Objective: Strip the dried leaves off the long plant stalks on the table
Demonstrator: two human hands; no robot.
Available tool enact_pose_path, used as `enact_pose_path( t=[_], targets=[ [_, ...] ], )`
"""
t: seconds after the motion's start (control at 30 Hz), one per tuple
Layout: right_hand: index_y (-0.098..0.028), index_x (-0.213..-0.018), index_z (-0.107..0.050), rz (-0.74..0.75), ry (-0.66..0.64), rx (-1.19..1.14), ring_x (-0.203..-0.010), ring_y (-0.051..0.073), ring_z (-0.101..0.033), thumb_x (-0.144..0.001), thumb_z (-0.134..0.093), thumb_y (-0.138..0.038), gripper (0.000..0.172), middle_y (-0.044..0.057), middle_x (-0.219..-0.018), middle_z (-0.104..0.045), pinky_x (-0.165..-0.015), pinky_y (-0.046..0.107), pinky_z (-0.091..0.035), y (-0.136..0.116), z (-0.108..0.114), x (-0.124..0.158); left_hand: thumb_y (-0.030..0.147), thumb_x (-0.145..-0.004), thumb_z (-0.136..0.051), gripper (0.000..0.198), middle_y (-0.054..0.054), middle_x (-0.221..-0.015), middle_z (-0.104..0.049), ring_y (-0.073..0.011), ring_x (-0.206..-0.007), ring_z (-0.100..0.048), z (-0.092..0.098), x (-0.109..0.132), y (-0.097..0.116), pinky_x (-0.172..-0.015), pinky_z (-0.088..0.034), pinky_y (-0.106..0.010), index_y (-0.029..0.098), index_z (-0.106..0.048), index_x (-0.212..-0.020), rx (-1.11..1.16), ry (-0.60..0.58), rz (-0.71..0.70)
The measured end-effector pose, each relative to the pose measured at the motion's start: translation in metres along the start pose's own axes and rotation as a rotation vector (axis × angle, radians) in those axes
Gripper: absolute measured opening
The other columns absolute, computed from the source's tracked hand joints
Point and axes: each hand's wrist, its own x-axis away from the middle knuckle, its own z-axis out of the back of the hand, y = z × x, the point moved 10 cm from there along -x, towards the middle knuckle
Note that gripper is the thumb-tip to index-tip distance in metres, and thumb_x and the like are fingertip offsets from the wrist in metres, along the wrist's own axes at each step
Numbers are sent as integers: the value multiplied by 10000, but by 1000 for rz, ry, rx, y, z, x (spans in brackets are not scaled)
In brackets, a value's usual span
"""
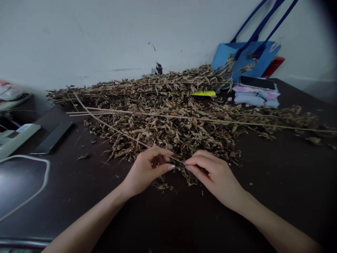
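Note:
A long thin dried plant stalk point(116, 129) slants from the upper left down to my two hands. My left hand point(147, 168) is loosely curled around it, thumb and index finger a little apart at the tips. With thumb and forefinger, my right hand point(213, 175) pinches the stalk near its lower end, just right of the left fingertips. Under and behind both hands lies a heap of dried, curled brown leaves point(168, 130). Several bare-ended stalks point(158, 114) rest across the heap. Some leaf bits hang or lie just below the fingers.
A bundle of dried leafy stalks point(131, 86) lies along the wall. A blue bag point(252, 59) stands back right, near a phone point(256, 82) on folded cloth point(256, 98). At left are a dark flat object point(54, 138), a power strip point(18, 138) and a white cable point(47, 172).

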Motion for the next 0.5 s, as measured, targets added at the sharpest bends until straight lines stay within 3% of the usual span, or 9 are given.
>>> enact_pose_path(
  t=[0.17, 0.33, 0.5],
  targets=[
    [-218, -995, -592, -21, -28, -32, -749, 119, -555, -902, -458, -220, 163, 24, -819, -590, -656, 249, -456, -1, -4, 1, 297, -837, -581, 184, -56, -760, -653, -132, -670, -579, -8, 2, -4, -589, -462, -223, 148, -676, -789, 190, 6, 64],
    [-220, -978, -596, -73, 9, -48, -807, 140, -568, -925, -407, -271, 202, 40, -870, -605, -691, 273, -459, 8, 6, 0, 292, -839, -583, 176, -46, -777, -645, -103, -629, -548, 4, 1, -8, -567, -440, -205, 144, -655, -776, 234, 87, 77],
    [-227, -932, -597, -139, -93, -65, -825, 139, -566, -917, -428, -308, 188, 32, -878, -607, -718, 276, -455, 17, 0, -2, 286, -851, -568, 154, -35, -766, -640, -94, -627, -545, 7, 0, -11, -564, -439, -207, 146, -609, -801, 319, 116, 94]
  ],
)
